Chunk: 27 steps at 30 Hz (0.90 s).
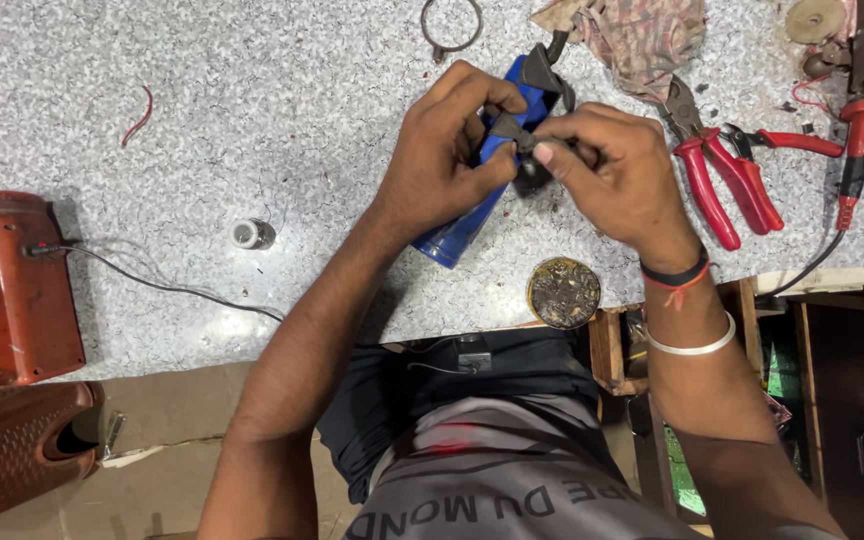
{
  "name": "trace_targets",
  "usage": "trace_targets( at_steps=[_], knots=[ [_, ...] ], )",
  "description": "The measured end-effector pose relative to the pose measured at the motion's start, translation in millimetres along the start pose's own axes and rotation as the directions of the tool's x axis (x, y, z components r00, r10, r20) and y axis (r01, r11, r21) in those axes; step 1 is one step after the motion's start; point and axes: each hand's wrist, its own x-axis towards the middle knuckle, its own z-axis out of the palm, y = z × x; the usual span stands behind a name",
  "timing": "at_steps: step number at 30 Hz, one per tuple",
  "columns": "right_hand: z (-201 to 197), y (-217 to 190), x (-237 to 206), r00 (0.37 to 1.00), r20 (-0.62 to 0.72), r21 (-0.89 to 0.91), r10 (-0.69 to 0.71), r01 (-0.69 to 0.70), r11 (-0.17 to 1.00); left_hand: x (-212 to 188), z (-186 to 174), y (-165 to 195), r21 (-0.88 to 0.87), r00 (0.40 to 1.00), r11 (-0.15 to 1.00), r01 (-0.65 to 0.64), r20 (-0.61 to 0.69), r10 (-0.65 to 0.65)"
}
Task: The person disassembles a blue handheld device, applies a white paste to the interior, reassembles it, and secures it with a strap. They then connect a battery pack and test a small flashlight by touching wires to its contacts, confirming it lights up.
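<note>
Together, left hand [447, 150] and right hand [617, 180] pinch black tape [508, 128] — over the blue cylinder [467, 225].

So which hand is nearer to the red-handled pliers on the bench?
The right hand: it sits just left of the red-handled pliers, almost touching them. The left hand is farther away, beyond the right hand, over the blue cylinder.

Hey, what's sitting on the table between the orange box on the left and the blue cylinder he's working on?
Head view: a small solder spool and a thin wire trailing from the orange box lie short of the blue cylinder.
</note>
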Motion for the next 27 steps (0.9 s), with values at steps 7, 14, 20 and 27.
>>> trace_targets(
  at_steps=[7,14,20,27],
  knots=[
    [3.8,27.7,-6.2,0.964,0.174,0.502,0.201,-0.263,0.824,-0.7,0.2,2.9,0.062,1.0,0.998,-0.023,0.004,0.023],
    [-4.7,15.7,-4.4,0.951,0.146,0.526,0.274,-0.309,0.792,-2.0,1.7,3.0,0.063,0.998,0.996,-0.059,0.025,0.057],
    [-17.7,-0.8,1.3,0.923,-0.303,-0.043,-0.236,0.235,0.971,-0.7,3.3,5.8,0.104,0.999,0.994,-0.028,0.028,0.025],
    [-14.0,5.7,-2.3,0.905,-0.147,-0.185,-0.399,0.372,0.91,-0.6,4.9,0.8,0.14,1.0,0.99,-0.027,0.008,0.026]
  ],
)
